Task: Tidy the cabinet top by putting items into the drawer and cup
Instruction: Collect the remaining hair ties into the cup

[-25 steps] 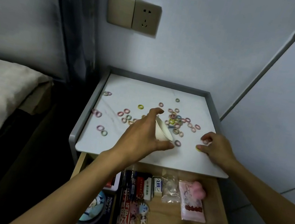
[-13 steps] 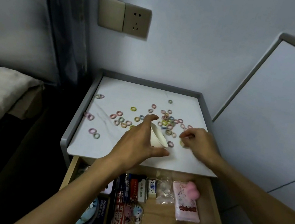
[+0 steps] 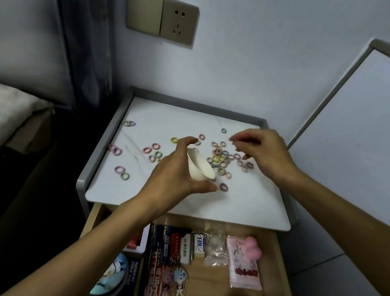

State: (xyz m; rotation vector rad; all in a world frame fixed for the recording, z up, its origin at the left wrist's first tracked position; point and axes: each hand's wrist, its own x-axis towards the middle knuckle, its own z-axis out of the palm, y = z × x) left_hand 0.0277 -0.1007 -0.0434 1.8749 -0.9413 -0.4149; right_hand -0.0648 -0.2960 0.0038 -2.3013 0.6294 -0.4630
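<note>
Fingers (image 3: 184,143) of the left hand (image 3: 170,177) curled round a small white cup (image 3: 199,168), thumb beneath it, holding it tilted just above the cabinet top (image 3: 243,206). To their right, the right hand (image 3: 265,155) hung with its fingertips drawn close together; whether they pinched anything could not be told. Coloured hair ties (image 3: 221,157) lay scattered below and between both sets of fingers, with more to the left of the cup. Nearer than both hands, the drawer (image 3: 210,278) stood open.
</note>
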